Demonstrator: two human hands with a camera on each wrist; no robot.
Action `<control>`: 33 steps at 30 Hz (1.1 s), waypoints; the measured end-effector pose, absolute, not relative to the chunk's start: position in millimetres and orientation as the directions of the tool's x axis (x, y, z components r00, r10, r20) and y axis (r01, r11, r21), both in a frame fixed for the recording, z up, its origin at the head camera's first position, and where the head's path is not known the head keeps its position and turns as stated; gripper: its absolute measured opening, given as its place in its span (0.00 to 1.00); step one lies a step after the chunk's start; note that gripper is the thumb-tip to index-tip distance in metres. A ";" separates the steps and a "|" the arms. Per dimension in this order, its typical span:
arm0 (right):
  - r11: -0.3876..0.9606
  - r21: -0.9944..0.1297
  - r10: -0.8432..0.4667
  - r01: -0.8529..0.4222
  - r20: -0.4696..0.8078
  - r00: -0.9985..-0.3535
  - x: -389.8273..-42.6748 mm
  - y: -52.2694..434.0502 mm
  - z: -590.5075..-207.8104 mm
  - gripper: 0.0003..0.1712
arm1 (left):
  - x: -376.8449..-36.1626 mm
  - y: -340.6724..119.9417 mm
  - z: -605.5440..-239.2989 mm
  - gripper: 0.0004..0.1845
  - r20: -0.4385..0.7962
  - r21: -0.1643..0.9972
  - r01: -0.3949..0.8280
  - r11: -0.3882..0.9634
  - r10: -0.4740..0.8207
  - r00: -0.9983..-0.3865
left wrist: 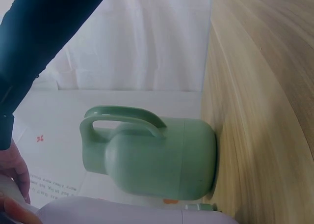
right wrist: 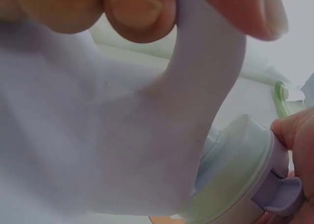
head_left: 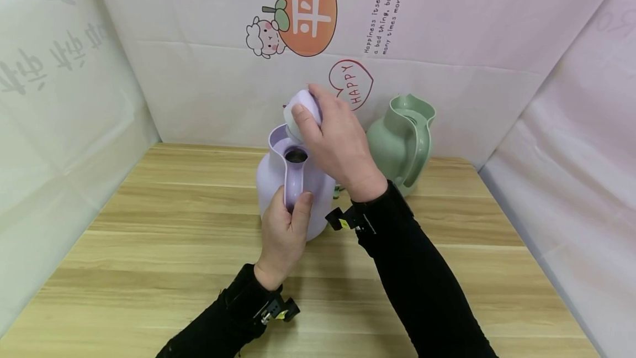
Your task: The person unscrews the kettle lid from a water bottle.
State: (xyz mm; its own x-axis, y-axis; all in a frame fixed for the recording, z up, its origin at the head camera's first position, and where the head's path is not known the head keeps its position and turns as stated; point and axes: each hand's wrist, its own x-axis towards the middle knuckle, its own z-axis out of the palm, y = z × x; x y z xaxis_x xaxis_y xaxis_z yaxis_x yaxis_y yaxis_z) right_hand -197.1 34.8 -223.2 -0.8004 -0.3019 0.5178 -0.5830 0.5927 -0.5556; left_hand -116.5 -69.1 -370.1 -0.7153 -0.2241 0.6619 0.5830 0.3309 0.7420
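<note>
While your left hand (head_left: pixel 283 231) grips the handle (head_left: pixel 293 181) of the purple jug (head_left: pixel 278 181) at frame centre, your right hand (head_left: pixel 338 142) pinches the lid (head_left: pixel 302 112) just above the mouth, so I judge it needs careful lining up.

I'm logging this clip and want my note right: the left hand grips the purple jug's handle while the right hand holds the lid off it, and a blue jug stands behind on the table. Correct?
Not quite: the jug behind is green, not blue, as the head view shows. The rest holds: the left hand grips the purple jug by its handle, and the right hand holds the lid off it, on the table.
</note>
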 end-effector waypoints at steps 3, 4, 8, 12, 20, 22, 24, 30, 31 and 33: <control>0.546 -0.598 -0.286 -0.588 0.526 -0.801 -198.4 37.8 -226.4 0.32 | -116.6 -69.1 -370.3 0.20 0.662 0.742 0.580 0.336 -0.229 -0.714; 0.531 -0.609 -0.280 -0.589 0.530 -0.800 -198.6 38.5 -227.3 0.32 | -116.7 -69.1 -370.4 0.19 0.662 0.742 0.580 0.337 -0.231 -0.713; 0.477 -0.659 -0.251 -0.582 0.533 -0.808 -199.5 41.3 -230.7 0.35 | -117.3 -68.8 -371.2 0.20 0.666 0.739 0.583 0.338 -0.234 -0.708; 0.427 -0.704 -0.218 -0.567 0.528 -0.821 -200.1 44.1 -233.3 0.35 | -117.6 -68.4 -372.1 0.22 0.672 0.734 0.589 0.339 -0.236 -0.702; 0.308 -0.812 -0.142 -0.495 0.475 -0.868 -199.6 52.8 -239.7 0.36 | -117.0 -67.7 -371.7 0.21 0.669 0.736 0.582 0.345 -0.245 -0.702; 0.246 -0.840 -0.142 -0.485 0.463 -0.875 -200.0 55.6 -242.0 0.36 | -116.6 -67.8 -371.6 0.21 0.666 0.739 0.579 0.345 -0.245 -0.704; 0.191 -0.860 -0.136 -0.474 0.455 -0.880 -200.5 58.6 -244.3 0.36 | -116.4 -67.9 -371.5 0.22 0.666 0.739 0.579 0.346 -0.246 -0.704; 0.099 -0.886 -0.091 -0.453 0.445 -0.891 -202.9 66.5 -252.9 0.35 | -116.5 -68.0 -372.7 0.23 0.675 0.731 0.585 0.352 -0.249 -0.695; 0.095 -0.887 -0.084 -0.451 0.445 -0.892 -203.1 67.8 -254.7 0.35 | -116.7 -67.9 -372.9 0.23 0.676 0.730 0.586 0.353 -0.249 -0.693; 0.093 -0.889 -0.072 -0.448 0.442 -0.894 -203.5 70.1 -258.3 0.35 | -117.0 -67.9 -373.3 0.23 0.678 0.729 0.587 0.353 -0.248 -0.692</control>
State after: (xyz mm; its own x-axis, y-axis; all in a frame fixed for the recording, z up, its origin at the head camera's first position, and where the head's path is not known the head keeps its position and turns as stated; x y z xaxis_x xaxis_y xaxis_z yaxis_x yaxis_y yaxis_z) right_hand -203.5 70.1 -258.3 -0.8938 -0.0725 0.4425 -0.4478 0.0930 -0.8893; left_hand -117.0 -67.9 -373.3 -0.6920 -0.2483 0.6778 0.5869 0.3532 0.7286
